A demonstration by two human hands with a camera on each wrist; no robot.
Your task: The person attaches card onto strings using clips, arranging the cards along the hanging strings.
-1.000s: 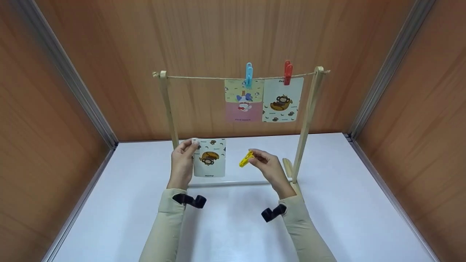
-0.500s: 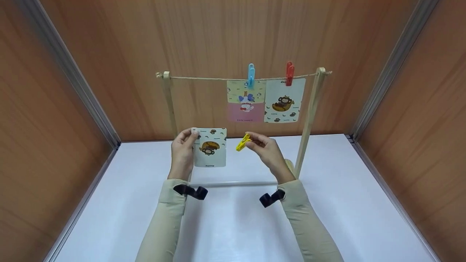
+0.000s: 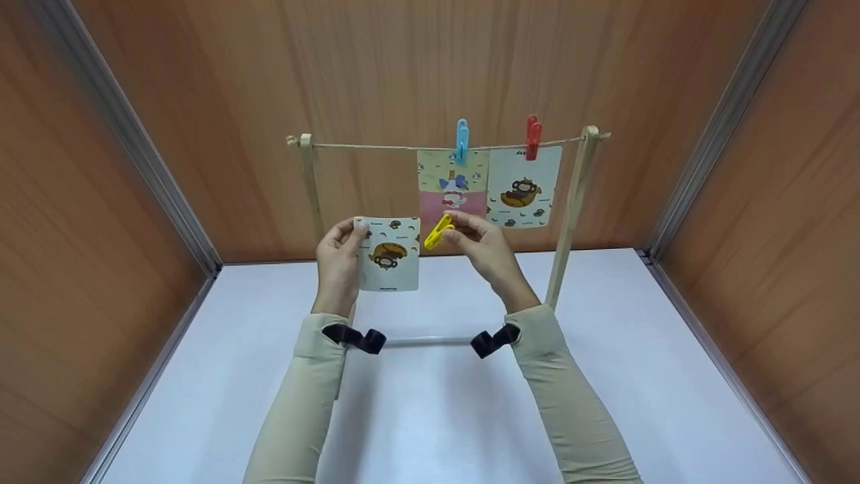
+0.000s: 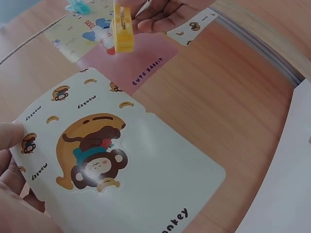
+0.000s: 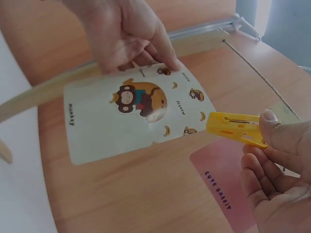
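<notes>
My left hand [image 3: 338,263] pinches a white monkey card [image 3: 390,269] by its upper left corner; the picture on it is upside down. Between thumb and fingers, my right hand [image 3: 489,255] holds a yellow clothespin [image 3: 439,232] just right of that card's edge. Both hands are below the string [image 3: 376,146]. A blue clothespin [image 3: 462,141] fastens a yellow and pink rabbit card [image 3: 433,178] to the string. Beside it, a red clothespin [image 3: 533,138] fastens another monkey card [image 3: 523,191]. The right hand overlaps the rabbit card's lower part in the head view.
A wooden frame carries the string between its left post [image 3: 311,181] and right post [image 3: 574,208]. Its low crossbar [image 3: 430,341] runs above the white table [image 3: 430,417]. Wood-grain panels [image 3: 376,67] stand behind and at both sides.
Both hands have risen toward the string, carrying the monkey card and the yellow clothespin. The right hand has also shifted left, bringing the clothespin nearer the card.
</notes>
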